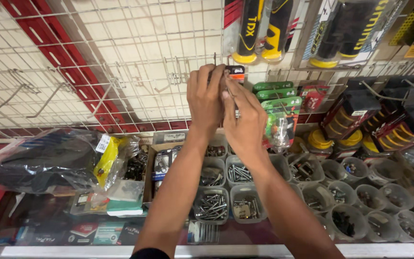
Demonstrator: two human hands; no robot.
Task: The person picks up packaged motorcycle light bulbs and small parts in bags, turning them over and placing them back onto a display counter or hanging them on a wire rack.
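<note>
— Up top, black-and-yellow handlebar grips (264, 29) in blister packs, hung on a white wire grid panel (120, 57).
— And lower down?
— Clear tubs of bolts (212, 205) in rows, round cups of small hardware (346, 221) to the right, green-carded packets (280, 120) hanging above, a black plastic-wrapped bundle (44, 160) far left.

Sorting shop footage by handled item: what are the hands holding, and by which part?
Both hands, left hand and right hand, pinch a small black-and-orange packet near its top edge, at a wire rack hook.
</note>
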